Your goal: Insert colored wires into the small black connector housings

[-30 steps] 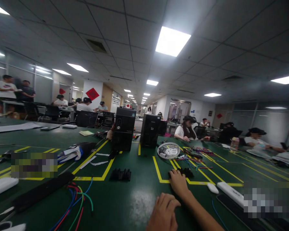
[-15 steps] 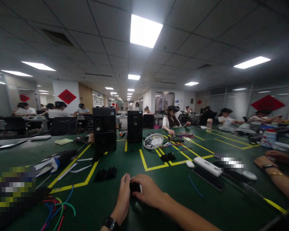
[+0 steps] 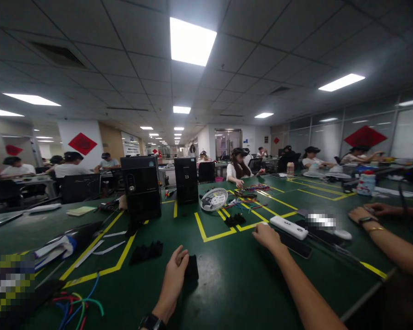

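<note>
My left hand (image 3: 174,277), with a dark watch on its wrist, is closed at the side of a small black block (image 3: 192,268) near the front of the green table. Its fingers partly cover the block, whose exact kind I cannot make out. Farther right, my right hand (image 3: 267,237) reaches over the table with its fingers closed down on a small rounded white case (image 3: 264,224), mostly hidden under them. Just beyond that hand lie a white power strip-like bar (image 3: 289,228) and a dark phone (image 3: 294,245).
Black jagged pieces (image 3: 146,252) lie to the left, others (image 3: 234,220) toward the middle. Two black computer towers (image 3: 141,188) stand behind, beside a white fan grille (image 3: 214,200). Coloured wires (image 3: 77,305) lie front left. A co-worker's hands (image 3: 363,215) rest at the right.
The view has swung right. My hands came together around the black block; then my right hand left it and moved right to the white case, while my left stays at the block.
</note>
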Demonstrator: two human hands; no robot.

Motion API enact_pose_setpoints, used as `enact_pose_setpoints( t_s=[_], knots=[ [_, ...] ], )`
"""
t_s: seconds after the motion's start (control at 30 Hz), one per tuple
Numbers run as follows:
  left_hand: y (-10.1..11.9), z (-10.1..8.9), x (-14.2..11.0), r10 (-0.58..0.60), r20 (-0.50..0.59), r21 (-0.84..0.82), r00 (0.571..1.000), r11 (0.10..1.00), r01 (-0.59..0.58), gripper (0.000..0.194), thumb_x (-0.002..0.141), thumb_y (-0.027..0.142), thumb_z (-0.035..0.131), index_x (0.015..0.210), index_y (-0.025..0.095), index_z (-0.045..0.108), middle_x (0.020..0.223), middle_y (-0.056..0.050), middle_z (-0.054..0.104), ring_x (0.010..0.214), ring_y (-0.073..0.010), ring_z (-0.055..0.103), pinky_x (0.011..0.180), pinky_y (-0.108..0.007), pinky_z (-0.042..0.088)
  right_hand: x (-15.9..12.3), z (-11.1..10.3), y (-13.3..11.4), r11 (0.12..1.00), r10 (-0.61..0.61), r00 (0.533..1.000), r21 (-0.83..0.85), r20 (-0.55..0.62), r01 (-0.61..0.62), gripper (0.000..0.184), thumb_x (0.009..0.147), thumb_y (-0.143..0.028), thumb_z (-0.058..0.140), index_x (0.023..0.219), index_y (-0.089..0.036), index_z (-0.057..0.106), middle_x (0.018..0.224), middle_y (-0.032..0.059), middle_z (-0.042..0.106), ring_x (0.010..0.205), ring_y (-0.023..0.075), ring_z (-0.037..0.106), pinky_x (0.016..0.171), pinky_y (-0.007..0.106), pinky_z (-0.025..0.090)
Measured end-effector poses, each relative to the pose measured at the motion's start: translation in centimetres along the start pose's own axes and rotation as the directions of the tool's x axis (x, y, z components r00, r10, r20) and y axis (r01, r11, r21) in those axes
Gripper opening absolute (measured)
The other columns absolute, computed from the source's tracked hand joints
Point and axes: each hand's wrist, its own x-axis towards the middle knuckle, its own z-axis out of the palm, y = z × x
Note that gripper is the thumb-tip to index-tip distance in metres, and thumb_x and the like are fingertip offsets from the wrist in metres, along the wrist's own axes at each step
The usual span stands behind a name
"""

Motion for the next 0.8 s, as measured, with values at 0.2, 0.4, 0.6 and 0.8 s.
enact_pose_setpoints(
  t_s=[0.2, 0.4, 0.6, 0.8],
  knots=[
    [-0.4, 0.9, -1.1, 0.007, 0.271, 0.1, 0.963, 0.994, -0.035, 0.052, 0.075, 0.04, 0.067, 0.119, 0.013, 0.054, 0.113, -0.016, 0.064, 0.106, -0.0245, 0.06, 0.091, -0.033, 0.043, 0.3, 1.2, 2.8, 0.997, 0.073, 0.993, -0.011, 0.094, -0.072, 0.019, 0.073, -0.017, 0.058, 0.09, -0.014, 0.065, 0.103, 0.0191, 0.063, 0.095, 0.0333, 0.062, 0.069, 0.036, 0.042],
    [0.1, 1.3, -1.8, 0.031, 0.403, 0.202, 0.915, 0.972, -0.121, 0.049, 0.078, 0.045, 0.06, 0.115, 0.014, 0.053, 0.099, -0.011, 0.069, 0.09, -0.0211, 0.064, 0.076, -0.029, 0.045, -0.5, 3.2, -0.8, 0.987, -0.14, 0.983, 0.091, 0.117, 0.13, 0.03, 0.067, -0.002, 0.052, 0.092, -0.015, 0.061, 0.099, 0.0127, 0.064, 0.089, 0.0228, 0.061, 0.067, 0.026, 0.038],
    [1.1, 1.4, -2.6, 0.106, 0.493, 0.25, 0.864, 0.933, -0.257, 0.038, 0.082, 0.041, 0.055, 0.112, 0.017, 0.053, 0.095, -0.007, 0.068, 0.079, -0.0171, 0.063, 0.066, -0.026, 0.044, -2.4, 5.5, -5.0, 0.914, -0.373, 0.922, 0.211, 0.098, 0.347, 0.05, 0.066, -0.004, 0.055, 0.114, -0.014, 0.054, 0.093, 0.0074, 0.065, 0.086, 0.0171, 0.06, 0.07, 0.021, 0.038],
    [1.5, 1.0, -1.9, 0.26, 0.272, 0.24, 0.927, 0.914, -0.327, 0.033, 0.078, 0.031, 0.059, 0.107, 0.016, 0.058, 0.103, -0.011, 0.065, 0.099, -0.0218, 0.062, 0.086, -0.033, 0.046, -5.6, 7.1, -8.8, 0.781, -0.551, 0.834, 0.368, 0.028, 0.504, 0.065, 0.065, -0.005, 0.053, 0.129, -0.014, 0.048, 0.1, 0.0083, 0.064, 0.084, 0.0163, 0.06, 0.075, 0.023, 0.041]
  ],
)
